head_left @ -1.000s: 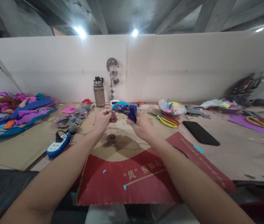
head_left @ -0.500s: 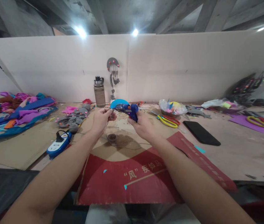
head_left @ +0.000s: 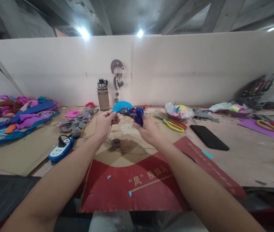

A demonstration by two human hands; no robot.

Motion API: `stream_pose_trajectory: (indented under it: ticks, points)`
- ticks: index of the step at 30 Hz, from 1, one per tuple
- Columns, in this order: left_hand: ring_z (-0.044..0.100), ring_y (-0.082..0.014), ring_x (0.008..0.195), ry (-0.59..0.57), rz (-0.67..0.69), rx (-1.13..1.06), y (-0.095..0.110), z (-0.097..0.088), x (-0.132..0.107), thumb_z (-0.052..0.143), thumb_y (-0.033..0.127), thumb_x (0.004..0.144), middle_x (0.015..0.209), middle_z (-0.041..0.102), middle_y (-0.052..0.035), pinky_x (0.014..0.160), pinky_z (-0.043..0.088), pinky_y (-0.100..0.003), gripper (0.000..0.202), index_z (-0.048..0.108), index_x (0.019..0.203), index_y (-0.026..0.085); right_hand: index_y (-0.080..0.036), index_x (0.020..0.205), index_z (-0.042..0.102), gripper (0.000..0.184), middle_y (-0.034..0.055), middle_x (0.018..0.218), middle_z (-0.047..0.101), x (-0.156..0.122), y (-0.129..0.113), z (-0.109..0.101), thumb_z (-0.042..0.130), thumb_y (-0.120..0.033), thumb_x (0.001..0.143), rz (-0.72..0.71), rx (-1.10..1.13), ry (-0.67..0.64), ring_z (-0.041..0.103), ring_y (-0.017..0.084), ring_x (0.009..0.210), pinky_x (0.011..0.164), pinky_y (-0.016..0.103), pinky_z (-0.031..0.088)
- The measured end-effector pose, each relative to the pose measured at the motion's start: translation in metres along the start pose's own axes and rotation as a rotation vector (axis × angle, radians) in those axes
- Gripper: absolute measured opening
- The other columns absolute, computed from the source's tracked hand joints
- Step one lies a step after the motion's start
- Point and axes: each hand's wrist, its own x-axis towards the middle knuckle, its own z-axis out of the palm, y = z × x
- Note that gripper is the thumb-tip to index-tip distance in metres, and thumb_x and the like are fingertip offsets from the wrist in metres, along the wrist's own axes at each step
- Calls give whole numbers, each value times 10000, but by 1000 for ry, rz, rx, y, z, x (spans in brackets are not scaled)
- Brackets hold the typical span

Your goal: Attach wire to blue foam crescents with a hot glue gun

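Observation:
My right hand (head_left: 147, 127) is wrapped round the grip of a blue glue gun (head_left: 134, 113), whose nozzle points left. At the tip of the gun, my left hand (head_left: 106, 122) pinches the edge of a bright blue piece with a rounded outline (head_left: 123, 105). The gun covers the lower part of this piece, and whether nozzle and piece touch I cannot tell. A thin cord hangs below my left fingers towards a small brown roll (head_left: 116, 142) on the cardboard (head_left: 137, 193).
Left: a blue-and-white power strip (head_left: 61, 149), grey felt pieces (head_left: 80, 120), colourful fabric scraps (head_left: 23, 112). A water bottle (head_left: 103, 96) stands by the wall. Right: yellow-and-red scissors (head_left: 174, 125), a black phone (head_left: 209, 138), a plastic-wrapped bowl (head_left: 179, 111), more scissors (head_left: 271, 126).
My left hand and the blue piece have shifted slightly left and up. The glue gun in my right hand has hardly moved.

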Motion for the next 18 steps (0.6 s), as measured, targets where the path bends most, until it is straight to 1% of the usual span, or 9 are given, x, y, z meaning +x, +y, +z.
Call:
stream_pose_trajectory:
  ticks: [3,7,13,18]
  points:
    - [591,-110,558,-16,-4,15,-1,1,-1,671,321,710,674,634,-42,554,477,-243,214,594,717,122,-227,1108,519,296,67,872,624,0,0,1,493,-293,821,-6,15,4,569,228,774,717,361,444]
    - [584,-102,544,-52,-29,46,0,4,-4,669,318,706,670,628,-39,548,470,-239,220,585,718,115,-222,1123,522,305,76,962,632,-1,1,4,497,-282,825,-45,40,10,580,230,861,776,364,448]
    - [583,-103,531,-51,-53,69,1,8,-6,665,326,700,653,615,-32,541,469,-243,233,571,703,112,-206,1162,512,336,97,1030,626,-1,1,6,488,-274,834,-75,50,12,578,239,921,815,381,446]
    - [577,-98,523,-61,-51,60,-1,7,-5,671,327,692,650,618,-30,531,466,-237,235,574,694,113,-205,1150,512,331,96,985,636,0,1,5,491,-265,826,-49,34,8,582,244,884,779,376,450]
